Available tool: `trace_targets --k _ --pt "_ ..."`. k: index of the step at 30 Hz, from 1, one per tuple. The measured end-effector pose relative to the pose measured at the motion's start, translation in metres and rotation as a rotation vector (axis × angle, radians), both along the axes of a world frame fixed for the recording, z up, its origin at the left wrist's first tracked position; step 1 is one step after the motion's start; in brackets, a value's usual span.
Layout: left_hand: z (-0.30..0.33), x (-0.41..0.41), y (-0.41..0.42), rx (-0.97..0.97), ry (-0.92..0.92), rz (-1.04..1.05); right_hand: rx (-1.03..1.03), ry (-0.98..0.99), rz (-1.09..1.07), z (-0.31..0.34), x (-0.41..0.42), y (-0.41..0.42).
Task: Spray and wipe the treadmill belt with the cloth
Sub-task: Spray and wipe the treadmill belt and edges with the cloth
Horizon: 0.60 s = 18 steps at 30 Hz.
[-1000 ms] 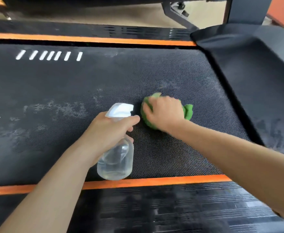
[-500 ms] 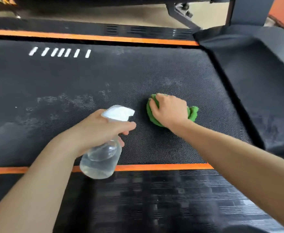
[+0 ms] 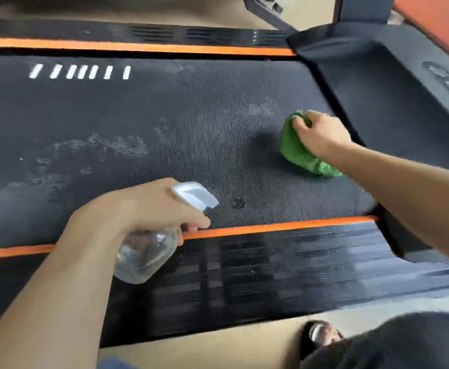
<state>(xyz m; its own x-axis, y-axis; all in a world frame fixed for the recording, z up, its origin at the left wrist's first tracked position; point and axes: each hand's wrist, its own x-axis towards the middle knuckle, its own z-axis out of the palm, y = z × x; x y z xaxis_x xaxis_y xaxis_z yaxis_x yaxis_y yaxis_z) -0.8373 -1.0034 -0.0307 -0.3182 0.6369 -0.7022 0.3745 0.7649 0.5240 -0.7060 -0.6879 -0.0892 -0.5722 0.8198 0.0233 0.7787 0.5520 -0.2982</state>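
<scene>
Cloth (image 3: 302, 153) now at the right end of the belt (image 3: 191, 123), close to the black motor cover (image 3: 393, 102); a second ago it sat nearer the middle, just beside the bottle's nozzle. Right hand (image 3: 320, 137) presses it flat, fingers (image 3: 299, 125) curled over the bunched green fabric, gripping it against the surface. Left hand (image 3: 149, 206) has drawn back toward the near orange stripe (image 3: 271, 227), fingers wrapped closed round the neck of the clear spray bottle (image 3: 149, 251), index along the trigger, white nozzle pointing right over the belt. Bottle held in the air, tilted.

Reading: wiping stroke has carried rightward, so the right portion looks covered. Pale dusty patches (image 3: 101, 147) remain on the left half, well apart from the cloth. Small dark wet spot (image 3: 238, 203) just past the nozzle. Likely next: spray and wipe the left stretch.
</scene>
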Motion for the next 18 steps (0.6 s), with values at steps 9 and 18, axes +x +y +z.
trace_targets --k 9,18 --pt "0.016 0.000 -0.018 -0.020 0.026 0.099 0.073 -0.304 0.333 -0.016 0.030 -0.032" --pt "0.020 -0.028 -0.039 0.159 0.121 0.385 -0.073 -0.011 1.012 -0.042 -0.032 -0.179"
